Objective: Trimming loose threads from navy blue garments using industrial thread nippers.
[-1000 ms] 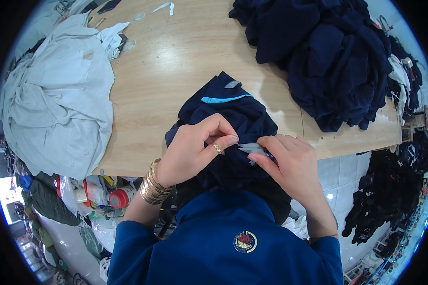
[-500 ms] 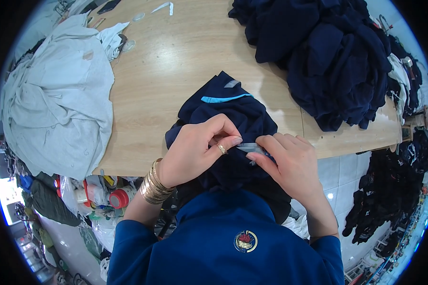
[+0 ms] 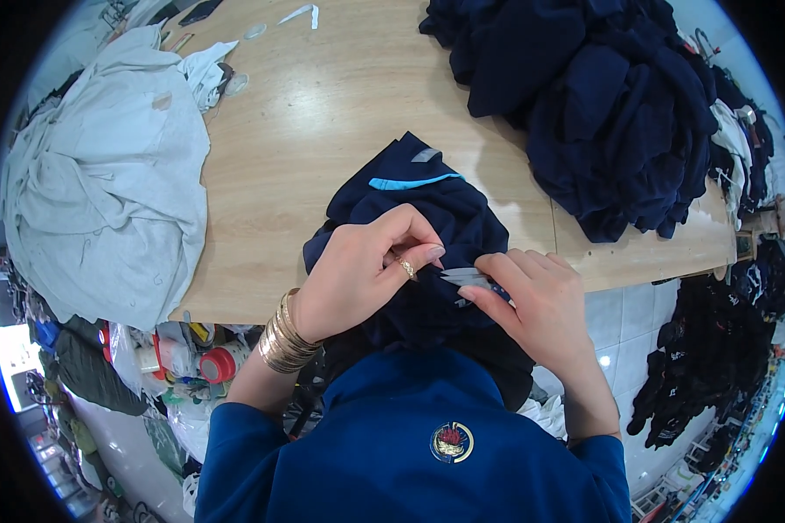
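A crumpled navy garment (image 3: 401,187) with a light blue strip and a small grey patch lies at the table's near edge, partly under my hands. Over it, my left hand (image 3: 366,270) has thumb and forefinger pinched together; what is between them is too small to make out, and the other fingers are curled out of sight. My right hand (image 3: 532,301) grips small thread snips (image 3: 465,276), their two blades slightly apart and pointing left towards my left fingertips. A bit of the dark blue handle shows between thumb and fingers.
A light grey cloth pile (image 3: 113,174) covers the table's left side. At the far right sits a big navy heap of garments (image 3: 602,113). A white strip (image 3: 303,13) lies on the wooden table (image 3: 323,113). Below the left edge is a red-and-white container (image 3: 222,362).
The snips have drawn back slightly to the right from my left fingertips, and their blades now show apart. My left hand has risen a little. The garment stays put.
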Demonstrator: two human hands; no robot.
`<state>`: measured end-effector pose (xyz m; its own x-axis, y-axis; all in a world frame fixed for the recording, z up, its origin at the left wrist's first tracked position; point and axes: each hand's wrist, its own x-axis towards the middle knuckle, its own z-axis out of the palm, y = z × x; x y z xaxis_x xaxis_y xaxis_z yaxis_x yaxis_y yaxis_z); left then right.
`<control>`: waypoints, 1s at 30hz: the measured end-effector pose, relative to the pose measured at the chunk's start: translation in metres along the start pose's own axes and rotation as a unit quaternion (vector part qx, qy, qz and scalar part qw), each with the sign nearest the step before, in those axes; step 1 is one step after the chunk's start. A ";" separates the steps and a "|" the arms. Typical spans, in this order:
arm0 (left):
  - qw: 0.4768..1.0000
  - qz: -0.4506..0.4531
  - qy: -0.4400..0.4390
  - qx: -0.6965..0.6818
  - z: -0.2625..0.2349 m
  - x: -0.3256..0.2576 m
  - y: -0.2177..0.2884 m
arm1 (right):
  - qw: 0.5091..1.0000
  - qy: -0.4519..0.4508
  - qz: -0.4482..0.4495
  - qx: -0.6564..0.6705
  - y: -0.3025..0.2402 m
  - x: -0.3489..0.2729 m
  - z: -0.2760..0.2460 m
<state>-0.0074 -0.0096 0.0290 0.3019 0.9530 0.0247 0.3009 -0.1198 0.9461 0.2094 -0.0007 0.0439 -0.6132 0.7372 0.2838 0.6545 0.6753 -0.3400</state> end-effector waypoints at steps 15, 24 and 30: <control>1.000 0.001 0.005 -0.003 0.001 0.001 0.001 | 1.000 0.003 0.005 0.010 -0.001 0.000 0.005; 1.000 -0.022 0.013 -0.009 0.001 -0.001 0.000 | 0.994 -0.001 0.065 0.089 0.007 0.000 0.000; 0.994 -0.016 0.096 -0.045 -0.024 -0.012 -0.011 | 0.932 0.023 0.220 0.287 0.054 -0.008 0.022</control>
<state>-0.0358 -0.0135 0.0264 0.1125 0.9925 0.0478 0.2229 -0.0721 0.9722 0.2397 0.0294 0.0032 -0.3139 0.9487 0.0375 0.4864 0.1946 -0.8518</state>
